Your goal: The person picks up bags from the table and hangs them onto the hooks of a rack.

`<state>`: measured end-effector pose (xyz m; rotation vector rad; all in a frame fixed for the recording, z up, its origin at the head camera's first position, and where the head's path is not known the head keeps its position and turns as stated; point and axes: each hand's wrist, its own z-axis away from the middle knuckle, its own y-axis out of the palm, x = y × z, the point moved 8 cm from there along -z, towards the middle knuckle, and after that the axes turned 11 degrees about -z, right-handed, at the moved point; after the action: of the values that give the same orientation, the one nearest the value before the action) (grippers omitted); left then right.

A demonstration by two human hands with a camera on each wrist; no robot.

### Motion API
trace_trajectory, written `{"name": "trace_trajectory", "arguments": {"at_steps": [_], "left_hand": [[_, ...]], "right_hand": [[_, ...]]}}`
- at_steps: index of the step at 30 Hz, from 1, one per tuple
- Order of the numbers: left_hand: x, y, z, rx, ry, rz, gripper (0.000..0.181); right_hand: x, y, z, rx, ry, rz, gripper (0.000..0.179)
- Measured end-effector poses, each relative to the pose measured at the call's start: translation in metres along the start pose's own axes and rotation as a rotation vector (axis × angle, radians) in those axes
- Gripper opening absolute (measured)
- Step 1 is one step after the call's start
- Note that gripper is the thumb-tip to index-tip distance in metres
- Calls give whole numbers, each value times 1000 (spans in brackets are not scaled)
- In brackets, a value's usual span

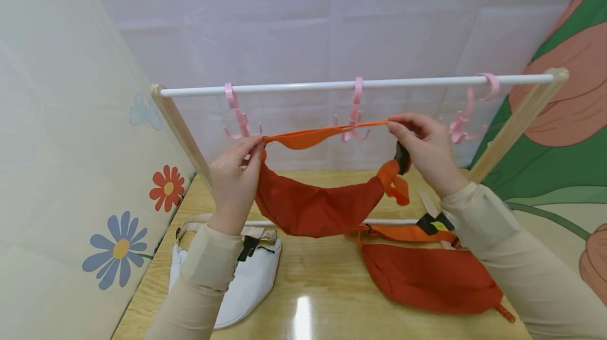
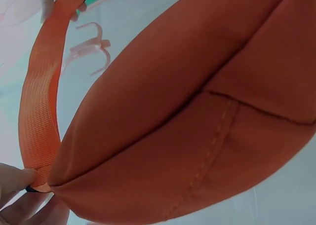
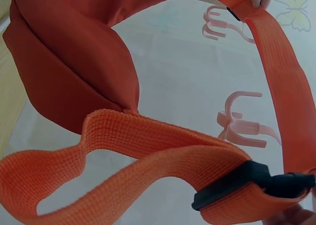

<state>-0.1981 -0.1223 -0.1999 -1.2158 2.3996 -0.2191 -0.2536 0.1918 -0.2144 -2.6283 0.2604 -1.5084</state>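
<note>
A red-orange waist bag hangs in the air between my hands, its orange strap stretched above it. My left hand pinches the strap's left end, close to the bag's corner. With thumb and fingers my right hand pinches the strap's right end, just above a black buckle. In the right wrist view the buckle joins a loose loop of webbing. Behind the strap, in front of the wall, hangs the middle pink hook; whether they touch I cannot tell.
A white rail on wooden posts carries a left pink hook and a right pink hook. On the wooden table lie a white bag at left and another red-orange bag at right. A lower white bar crosses behind.
</note>
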Motion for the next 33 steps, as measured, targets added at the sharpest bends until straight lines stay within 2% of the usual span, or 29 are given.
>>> {"name": "trace_trajectory", "arguments": {"at_steps": [8, 15, 23, 33], "left_hand": [[2, 2, 0, 8, 2, -9, 12], [5, 4, 0, 30, -4, -20, 13], [6, 5, 2, 55, -17, -38, 13], [6, 5, 3, 45, -19, -19, 14]], "right_hand": [[-2, 3, -3, 5, -8, -44, 28], [-8, 5, -6, 7, 12, -19, 29], [-11, 7, -9, 3, -5, -5, 30], [-10, 6, -12, 6, -8, -35, 29]]}}
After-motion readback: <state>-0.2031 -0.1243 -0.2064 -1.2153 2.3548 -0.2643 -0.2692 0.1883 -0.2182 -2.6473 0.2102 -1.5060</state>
